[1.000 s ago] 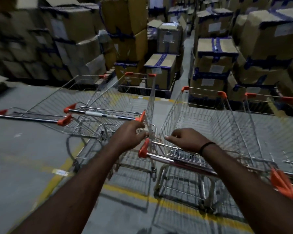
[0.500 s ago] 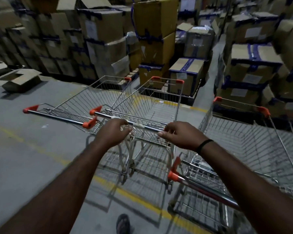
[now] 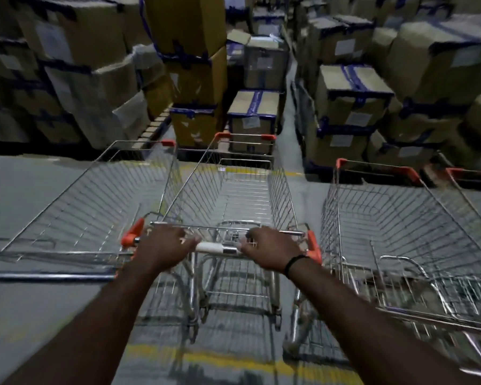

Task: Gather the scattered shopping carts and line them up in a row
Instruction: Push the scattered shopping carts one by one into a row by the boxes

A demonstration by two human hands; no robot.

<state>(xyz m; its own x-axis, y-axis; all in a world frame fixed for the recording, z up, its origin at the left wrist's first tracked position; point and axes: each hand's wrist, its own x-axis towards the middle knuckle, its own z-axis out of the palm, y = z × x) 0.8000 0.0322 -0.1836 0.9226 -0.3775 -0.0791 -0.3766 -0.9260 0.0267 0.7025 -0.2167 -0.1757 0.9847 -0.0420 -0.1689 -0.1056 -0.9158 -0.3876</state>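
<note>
I have both hands on the round metal handle bar [image 3: 215, 248] of the silver wire shopping cart with orange corners [image 3: 281, 195] in the middle of the frame. My left hand [image 3: 165, 250] and my right hand [image 3: 272, 250] each curl tight round the bar, with a white bit of it bare between them. A second wire cart [image 3: 95, 201] sits just beside it on the left of the frame. A third wire cart [image 3: 386, 218] sits on the right. All three point at the brown cardboard boxes [image 3: 350, 90] at the top. I think I am lining my cart up between the other two. The gaps look small. If I push crooked, my cart could bump a neighbour and knock it out of the row. If I push too far, it could hit the boxes.
</note>
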